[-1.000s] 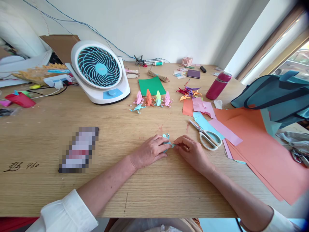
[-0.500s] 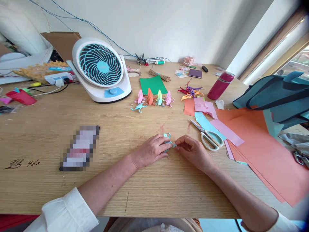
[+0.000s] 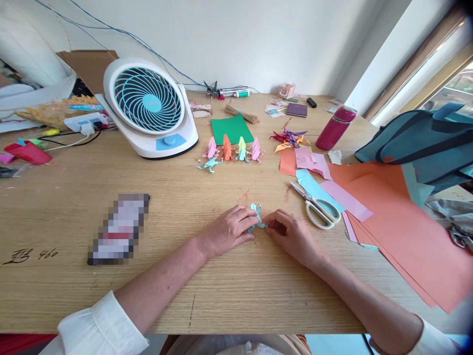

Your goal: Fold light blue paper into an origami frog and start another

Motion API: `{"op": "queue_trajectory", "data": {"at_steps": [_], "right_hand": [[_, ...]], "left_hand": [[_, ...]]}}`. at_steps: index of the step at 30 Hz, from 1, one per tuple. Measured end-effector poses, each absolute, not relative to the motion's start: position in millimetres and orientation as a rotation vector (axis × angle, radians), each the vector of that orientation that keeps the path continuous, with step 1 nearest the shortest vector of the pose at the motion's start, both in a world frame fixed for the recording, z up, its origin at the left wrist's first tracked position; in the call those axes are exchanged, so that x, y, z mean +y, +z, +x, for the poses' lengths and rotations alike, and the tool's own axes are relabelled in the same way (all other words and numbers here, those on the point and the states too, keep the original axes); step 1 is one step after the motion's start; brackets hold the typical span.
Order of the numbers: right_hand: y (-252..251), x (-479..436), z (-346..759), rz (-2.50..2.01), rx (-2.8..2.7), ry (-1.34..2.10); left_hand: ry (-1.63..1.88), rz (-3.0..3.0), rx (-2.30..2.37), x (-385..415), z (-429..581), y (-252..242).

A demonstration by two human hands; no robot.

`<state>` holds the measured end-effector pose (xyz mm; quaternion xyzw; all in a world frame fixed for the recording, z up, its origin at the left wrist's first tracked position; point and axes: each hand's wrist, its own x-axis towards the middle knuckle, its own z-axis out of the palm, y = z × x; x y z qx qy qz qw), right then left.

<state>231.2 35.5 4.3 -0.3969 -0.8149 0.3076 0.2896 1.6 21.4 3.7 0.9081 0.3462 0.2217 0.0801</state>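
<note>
A small light-blue folded-paper figure [image 3: 258,211] lies on the wooden table between my hands, partly hidden by my fingers. My left hand [image 3: 232,228] has its fingers over the figure's left side and grips it. With thumb and forefinger my right hand [image 3: 290,229] pinches the tip of the figure's right lower limb. Farther back stands a row of similar paper figures: a pink one [image 3: 212,148], an orange one [image 3: 226,147], a yellow-green one [image 3: 242,147] and another pink one [image 3: 255,149]. A light-blue figure [image 3: 210,163] sits in front of them.
White-handled scissors [image 3: 320,213] lie right of my hands, near paper strips and large orange sheets [image 3: 410,236]. Behind them are a magenta bottle [image 3: 335,129] and a teal bag [image 3: 410,143]. At left are a white fan [image 3: 151,108] and a blurred-out phone-like object [image 3: 118,229]. A green sheet [image 3: 232,129] lies behind the figures.
My right hand has shifted slightly at the figure's limb, still pinching it. My left hand keeps its hold. The whole view has drifted a little, with things appearing slightly farther left.
</note>
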Motion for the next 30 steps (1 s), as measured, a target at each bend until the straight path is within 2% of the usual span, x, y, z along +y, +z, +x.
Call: {"op": "queue_trajectory", "data": {"at_steps": [21,30], "right_hand": [[4.0,34.3,240.5,-0.851,-2.31,0.657],[4.6,36.7,241.1,-0.817,-2.312,0.676]], "left_hand": [[0.688,2.675,1.101,15.6,1.2,4.2],[0.682,2.38,1.194,6.4,-1.4,6.1]]}}
